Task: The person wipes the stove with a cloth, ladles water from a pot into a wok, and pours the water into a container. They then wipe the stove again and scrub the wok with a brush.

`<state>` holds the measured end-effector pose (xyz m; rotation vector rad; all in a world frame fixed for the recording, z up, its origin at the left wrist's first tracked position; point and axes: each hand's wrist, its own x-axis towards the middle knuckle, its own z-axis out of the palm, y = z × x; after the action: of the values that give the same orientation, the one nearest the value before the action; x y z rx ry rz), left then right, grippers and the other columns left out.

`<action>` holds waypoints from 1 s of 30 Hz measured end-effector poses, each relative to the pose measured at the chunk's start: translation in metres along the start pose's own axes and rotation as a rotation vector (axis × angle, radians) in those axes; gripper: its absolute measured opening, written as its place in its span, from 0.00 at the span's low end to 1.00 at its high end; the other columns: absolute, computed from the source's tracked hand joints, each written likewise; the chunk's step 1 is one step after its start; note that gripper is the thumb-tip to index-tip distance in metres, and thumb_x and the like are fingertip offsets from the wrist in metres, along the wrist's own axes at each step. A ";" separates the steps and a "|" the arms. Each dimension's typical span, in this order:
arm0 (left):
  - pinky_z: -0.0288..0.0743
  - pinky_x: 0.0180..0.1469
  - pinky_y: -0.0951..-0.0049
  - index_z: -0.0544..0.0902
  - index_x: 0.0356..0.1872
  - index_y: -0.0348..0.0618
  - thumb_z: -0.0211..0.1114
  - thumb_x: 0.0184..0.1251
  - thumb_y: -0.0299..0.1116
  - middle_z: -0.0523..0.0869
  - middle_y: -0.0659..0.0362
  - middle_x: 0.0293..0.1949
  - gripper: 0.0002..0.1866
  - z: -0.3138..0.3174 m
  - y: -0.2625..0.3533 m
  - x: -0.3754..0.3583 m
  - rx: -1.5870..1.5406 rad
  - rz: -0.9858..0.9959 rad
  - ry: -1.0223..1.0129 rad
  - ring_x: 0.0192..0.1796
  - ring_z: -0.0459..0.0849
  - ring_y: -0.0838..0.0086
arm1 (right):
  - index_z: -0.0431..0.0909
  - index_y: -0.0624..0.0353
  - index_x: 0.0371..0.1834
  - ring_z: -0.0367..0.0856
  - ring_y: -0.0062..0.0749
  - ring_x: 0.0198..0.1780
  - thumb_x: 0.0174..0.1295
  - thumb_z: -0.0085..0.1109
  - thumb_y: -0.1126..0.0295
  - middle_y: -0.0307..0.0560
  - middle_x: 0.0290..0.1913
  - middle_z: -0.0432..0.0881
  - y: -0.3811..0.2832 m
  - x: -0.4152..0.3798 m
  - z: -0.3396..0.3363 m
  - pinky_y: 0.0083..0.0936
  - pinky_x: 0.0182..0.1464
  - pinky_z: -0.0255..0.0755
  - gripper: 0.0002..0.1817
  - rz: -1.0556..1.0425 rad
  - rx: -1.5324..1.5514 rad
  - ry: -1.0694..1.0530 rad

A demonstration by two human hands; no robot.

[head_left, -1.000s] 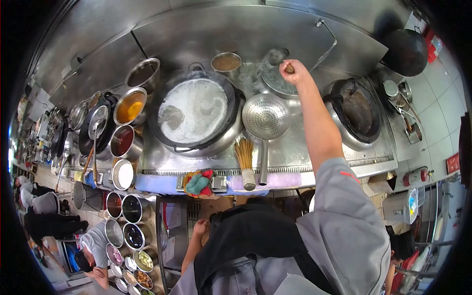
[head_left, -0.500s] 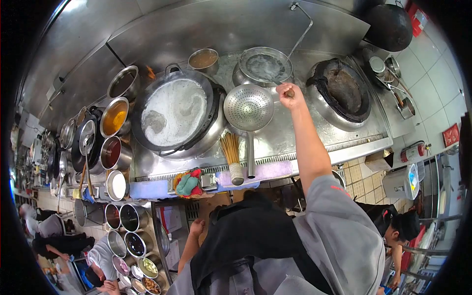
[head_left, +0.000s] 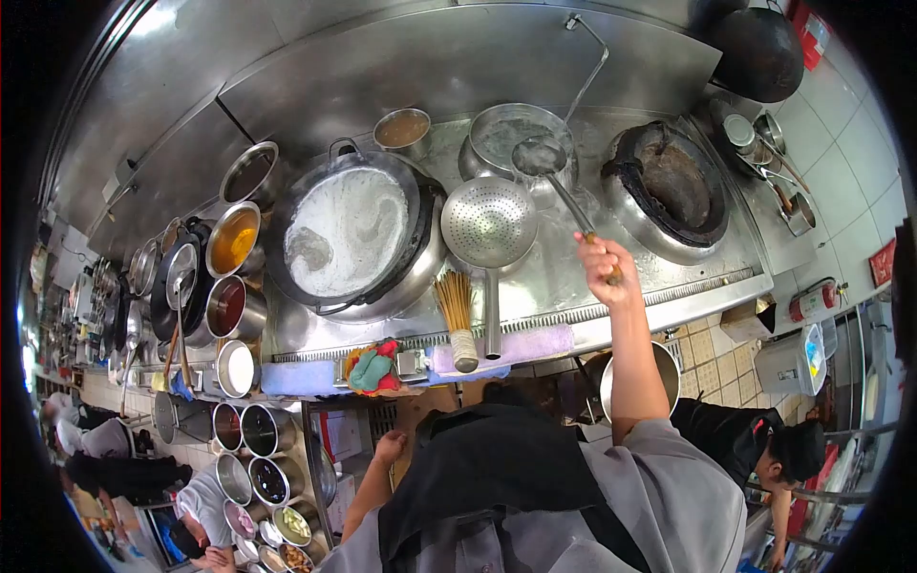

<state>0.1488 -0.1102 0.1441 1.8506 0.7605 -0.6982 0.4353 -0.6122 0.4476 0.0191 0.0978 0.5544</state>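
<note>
My right hand point(head_left: 607, 271) is closed around the wooden-ended handle of a ladle point(head_left: 573, 205). The ladle's bowl hangs over the near right rim of a metal pot of water point(head_left: 516, 129), tilted, with water running from it. Left of the ladle a perforated strainer point(head_left: 489, 224) lies on the stove, its handle toward me. A bamboo wok brush point(head_left: 461, 329) rests beside that handle. Low in front of the counter, my left hand point(head_left: 390, 447) is held with curled fingers, apart from the cookware; nothing shows in it.
A large wok point(head_left: 349, 234) of whitish liquid sits left on the stove; a blackened burner ring point(head_left: 676, 191) is at right. Sauce pots point(head_left: 229, 306) line the left side. Folded cloths point(head_left: 373, 368) lie on the front edge. A co-worker point(head_left: 764, 444) bends at lower right.
My right hand has drawn back toward me and slightly right, lifting the ladle's bowl out of the water pot. My left hand stays low, nearly unmoved. The view has shifted slightly.
</note>
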 end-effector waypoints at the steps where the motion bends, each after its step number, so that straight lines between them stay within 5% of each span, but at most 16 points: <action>1: 0.73 0.36 0.75 0.79 0.42 0.36 0.60 0.61 0.37 0.83 0.59 0.30 0.15 0.000 0.011 -0.010 0.034 -0.015 0.000 0.32 0.79 0.77 | 0.65 0.75 0.50 0.66 0.15 0.18 0.65 0.42 0.74 0.38 0.25 0.66 0.001 -0.009 -0.001 0.15 0.19 0.67 0.15 0.013 -0.055 0.027; 5: 0.73 0.36 0.73 0.80 0.42 0.37 0.60 0.61 0.38 0.84 0.59 0.32 0.15 -0.002 0.044 -0.048 0.139 -0.065 0.019 0.32 0.81 0.75 | 0.67 0.69 0.53 0.64 0.12 0.18 0.66 0.44 0.72 0.36 0.25 0.66 0.001 -0.038 -0.015 0.13 0.18 0.66 0.15 0.028 -0.206 0.098; 11: 0.74 0.36 0.74 0.80 0.43 0.42 0.60 0.61 0.39 0.83 0.60 0.30 0.14 -0.006 -0.023 0.005 0.040 -0.071 -0.031 0.31 0.81 0.76 | 0.68 0.62 0.53 0.62 0.12 0.17 0.65 0.46 0.72 0.35 0.25 0.65 0.010 -0.064 -0.018 0.11 0.15 0.61 0.14 0.037 -0.425 0.230; 15: 0.73 0.36 0.74 0.80 0.43 0.43 0.60 0.61 0.39 0.83 0.60 0.30 0.14 -0.004 -0.002 -0.007 0.069 -0.103 -0.009 0.31 0.80 0.76 | 0.65 0.58 0.48 0.62 0.16 0.16 0.63 0.47 0.72 0.37 0.23 0.66 0.026 -0.060 -0.004 0.15 0.14 0.58 0.11 -0.050 -0.846 0.468; 18: 0.73 0.35 0.74 0.80 0.43 0.43 0.60 0.62 0.38 0.83 0.61 0.29 0.13 -0.002 0.006 -0.012 0.029 -0.122 -0.003 0.30 0.79 0.77 | 0.65 0.58 0.46 0.67 0.18 0.16 0.62 0.48 0.71 0.39 0.20 0.67 0.030 -0.043 0.019 0.20 0.13 0.58 0.10 -0.207 -1.603 0.725; 20: 0.72 0.34 0.74 0.79 0.43 0.43 0.60 0.62 0.38 0.82 0.62 0.29 0.13 0.001 -0.002 -0.009 -0.034 -0.108 0.004 0.29 0.78 0.77 | 0.67 0.59 0.45 0.77 0.32 0.22 0.62 0.49 0.68 0.49 0.24 0.75 0.009 -0.021 0.025 0.30 0.20 0.68 0.11 -0.284 -1.841 0.775; 22: 0.71 0.32 0.74 0.79 0.43 0.42 0.60 0.62 0.38 0.82 0.62 0.29 0.13 0.002 -0.007 -0.007 -0.025 -0.104 0.003 0.29 0.78 0.77 | 0.70 0.63 0.43 0.80 0.50 0.34 0.62 0.49 0.65 0.59 0.32 0.79 -0.018 0.018 0.004 0.39 0.35 0.72 0.13 -0.704 -2.197 0.789; 24: 0.71 0.31 0.74 0.79 0.44 0.42 0.59 0.63 0.38 0.82 0.62 0.29 0.13 0.005 -0.013 -0.004 -0.014 -0.099 -0.005 0.28 0.78 0.77 | 0.72 0.66 0.42 0.76 0.59 0.44 0.61 0.48 0.64 0.63 0.38 0.80 -0.038 0.064 -0.004 0.42 0.48 0.68 0.15 -0.828 -2.293 0.819; 27: 0.71 0.29 0.75 0.78 0.44 0.41 0.58 0.64 0.37 0.81 0.62 0.29 0.13 0.005 -0.022 -0.005 -0.110 0.015 -0.030 0.27 0.77 0.77 | 0.72 0.69 0.42 0.79 0.53 0.42 0.61 0.46 0.66 0.65 0.37 0.80 -0.061 0.133 -0.040 0.40 0.42 0.71 0.15 -0.754 -2.348 1.003; 29: 0.71 0.28 0.75 0.78 0.44 0.42 0.58 0.64 0.37 0.81 0.62 0.28 0.12 0.007 -0.020 -0.010 -0.138 0.030 -0.001 0.26 0.77 0.77 | 0.70 0.70 0.36 0.75 0.32 0.23 0.60 0.46 0.70 0.52 0.25 0.75 -0.072 0.170 -0.048 0.30 0.23 0.70 0.11 -0.218 -1.912 0.898; 30: 0.72 0.28 0.75 0.78 0.44 0.42 0.57 0.65 0.35 0.81 0.62 0.28 0.11 0.008 -0.017 -0.018 -0.166 0.015 0.023 0.26 0.77 0.77 | 0.70 0.70 0.36 0.75 0.32 0.23 0.60 0.46 0.70 0.52 0.25 0.75 -0.080 0.182 -0.050 0.30 0.23 0.70 0.11 -0.223 -1.915 0.883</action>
<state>0.1234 -0.1156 0.1447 1.7147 0.7941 -0.5873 0.6258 -0.5846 0.3788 -2.0849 0.3846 0.2114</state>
